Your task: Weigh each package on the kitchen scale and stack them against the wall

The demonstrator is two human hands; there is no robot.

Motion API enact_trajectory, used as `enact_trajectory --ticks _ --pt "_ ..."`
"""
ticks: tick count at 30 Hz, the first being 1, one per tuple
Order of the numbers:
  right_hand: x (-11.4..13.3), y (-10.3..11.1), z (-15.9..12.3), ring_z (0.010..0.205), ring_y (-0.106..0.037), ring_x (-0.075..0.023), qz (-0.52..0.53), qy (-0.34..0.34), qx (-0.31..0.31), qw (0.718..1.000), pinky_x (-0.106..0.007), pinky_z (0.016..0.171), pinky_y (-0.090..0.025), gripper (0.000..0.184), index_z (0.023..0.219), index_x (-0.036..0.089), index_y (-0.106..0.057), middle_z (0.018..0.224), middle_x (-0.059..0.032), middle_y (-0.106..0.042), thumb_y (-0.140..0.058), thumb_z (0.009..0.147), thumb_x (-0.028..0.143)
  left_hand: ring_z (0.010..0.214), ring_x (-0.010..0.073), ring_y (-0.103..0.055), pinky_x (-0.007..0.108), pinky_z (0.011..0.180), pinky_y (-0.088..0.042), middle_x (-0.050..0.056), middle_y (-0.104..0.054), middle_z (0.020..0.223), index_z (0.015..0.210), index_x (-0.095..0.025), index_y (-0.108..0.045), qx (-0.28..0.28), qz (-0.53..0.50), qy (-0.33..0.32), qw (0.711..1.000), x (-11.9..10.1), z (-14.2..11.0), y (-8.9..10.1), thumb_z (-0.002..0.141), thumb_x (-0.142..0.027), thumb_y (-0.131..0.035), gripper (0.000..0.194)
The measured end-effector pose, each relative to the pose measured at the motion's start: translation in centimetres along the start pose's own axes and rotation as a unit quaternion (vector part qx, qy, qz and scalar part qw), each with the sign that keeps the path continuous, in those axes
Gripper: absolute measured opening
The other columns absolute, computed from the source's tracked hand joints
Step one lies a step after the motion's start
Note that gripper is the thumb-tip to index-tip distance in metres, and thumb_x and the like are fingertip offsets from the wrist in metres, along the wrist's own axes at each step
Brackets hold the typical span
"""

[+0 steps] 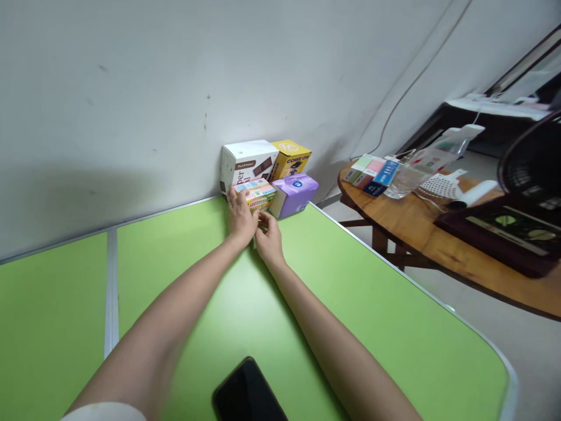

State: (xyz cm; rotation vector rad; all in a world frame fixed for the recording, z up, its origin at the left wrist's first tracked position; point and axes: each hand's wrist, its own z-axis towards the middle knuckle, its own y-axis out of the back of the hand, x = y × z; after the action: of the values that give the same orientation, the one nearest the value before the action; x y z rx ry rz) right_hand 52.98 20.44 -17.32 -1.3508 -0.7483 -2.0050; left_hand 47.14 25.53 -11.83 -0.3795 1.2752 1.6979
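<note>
Against the wall, my left hand (240, 217) is wrapped round the left side and front of a small pink-and-yellow printed box (259, 188). Close beside it, my right hand (269, 238) has its fingers curled in at the box's lower front edge. What these fingers grip is hidden, though a small pale patch shows under the thumb. Behind the small box stands a white box with a chocolate bar picture (249, 153). A yellow box (291, 153) adjoins it on the right. In front of the yellow one sits a purple soft pack (294, 194), touching or nearly touching the small box.
The green table (184, 280) has a metal edge and a seam at left. A black phone (248, 393) lies near its front. On a wooden table (407, 234) at right are small boxes (372, 172), a clear plastic container (432, 161) and a dark fan (504, 228).
</note>
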Motion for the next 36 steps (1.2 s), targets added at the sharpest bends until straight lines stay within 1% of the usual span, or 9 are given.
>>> enact_trajectory --ticks 6,10,15,18,22,26,29,32,36 --pt "0.5 0.1 0.1 0.087 -0.057 -0.019 0.026 0.005 -0.019 0.999 -0.039 0.085 -0.048 0.034 0.102 0.017 -0.05 0.102 -0.0097 -0.06 -0.05 0.068 0.02 0.131 0.0301 -0.034 0.042 0.103 -0.034 0.019 -0.031 0.135 0.106 -0.016 -0.041 -0.011 0.017 0.036 0.999 -0.5 -0.1 0.2 0.071 -0.009 -0.062 0.041" --pt "-0.1 0.2 0.2 0.083 -0.056 -0.0182 0.041 -0.011 -0.023 0.999 -0.038 0.079 -0.05 0.04 0.104 0.018 -0.047 0.099 -0.0079 -0.057 -0.049 0.064 0.02 0.116 0.0256 -0.049 0.037 0.095 -0.042 0.014 -0.038 0.125 0.118 -0.019 -0.031 -0.002 -0.03 0.047 0.998 0.1 0.2 0.6 0.065 -0.014 -0.069 0.065" --pt "-0.9 0.6 0.4 0.078 -0.056 -0.0161 0.04 -0.06 -0.001 0.997 -0.034 0.069 -0.05 0.047 0.11 0.02 -0.043 0.103 -0.0068 -0.053 -0.05 0.064 0.027 0.113 0.0251 -0.05 0.034 0.097 -0.042 0.014 -0.041 0.12 0.117 -0.014 -0.035 0.065 -0.009 0.067 0.996 0.6 -0.3 3.4 0.06 -0.019 -0.073 0.069" --pt "0.3 0.8 0.1 0.076 -0.056 -0.0164 0.023 -0.084 0.045 0.995 -0.034 0.069 -0.049 0.051 0.112 0.019 -0.046 0.098 -0.0058 -0.055 -0.052 0.063 0.031 0.115 0.027 -0.046 0.034 0.096 -0.043 0.012 -0.045 0.112 0.108 -0.014 -0.042 0.092 0.007 0.078 0.993 1.1 -2.7 8.1 0.058 -0.028 -0.076 0.063" --pt "5.1 1.1 -3.1 0.074 -0.059 -0.0179 0.042 -0.096 0.155 0.982 -0.035 0.066 -0.05 0.049 0.109 0.018 -0.054 0.096 -0.0075 -0.059 -0.059 0.062 0.031 0.11 0.0274 -0.049 0.04 0.095 -0.046 0.008 -0.047 0.104 0.101 -0.021 -0.045 0.138 0.01 0.094 0.986 2.6 -8.1 17.9 0.054 -0.034 -0.078 0.058" --pt "13.0 1.0 -10.3 0.071 -0.06 -0.013 0.051 -0.089 0.455 0.885 -0.033 0.067 -0.051 0.066 0.131 0.024 -0.042 0.13 -0.0123 -0.049 -0.066 0.07 0.03 0.106 0.0237 -0.054 0.039 0.087 -0.052 0.007 -0.043 0.111 0.106 -0.02 -0.045 0.183 -0.036 0.119 0.975 2.5 -14.9 29.0 0.055 -0.029 -0.073 0.059" --pt "19.2 0.0 -16.1 0.072 -0.06 -0.0127 0.043 -0.044 0.55 0.833 -0.03 0.066 -0.053 0.091 0.141 0.027 -0.025 0.138 -0.0124 -0.042 -0.075 0.065 0.029 0.105 0.0207 -0.054 0.037 0.086 -0.054 0.004 -0.044 0.113 0.11 -0.022 -0.045 0.209 -0.066 0.133 0.967 0.6 -19.9 36.0 0.057 -0.023 -0.069 0.058" --pt "23.6 -1.8 -20.7 0.098 -0.061 -0.0201 0.094 -0.031 0.593 0.799 -0.032 0.079 -0.054 0.078 0.134 0.023 -0.034 0.127 -0.0088 -0.054 -0.075 0.067 0.025 0.107 0.0202 -0.053 0.037 0.087 -0.053 0.002 -0.046 0.111 0.109 -0.025 -0.046 0.208 -0.069 0.125 0.968 -1.1 -24.4 40.7 0.058 -0.019 -0.067 0.056" --pt "25.3 -4.0 -24.9 0.11 -0.058 -0.0226 0.111 -0.033 0.608 0.785 -0.039 0.093 -0.049 0.063 0.121 0.021 -0.042 0.121 -0.0089 -0.059 -0.073 0.066 0.017 0.11 0.0207 -0.051 0.038 0.09 -0.052 0.004 -0.045 0.113 0.111 -0.026 -0.044 0.205 -0.073 0.136 0.967 -0.5 -28.9 43.6 0.06 -0.016 -0.065 0.055"
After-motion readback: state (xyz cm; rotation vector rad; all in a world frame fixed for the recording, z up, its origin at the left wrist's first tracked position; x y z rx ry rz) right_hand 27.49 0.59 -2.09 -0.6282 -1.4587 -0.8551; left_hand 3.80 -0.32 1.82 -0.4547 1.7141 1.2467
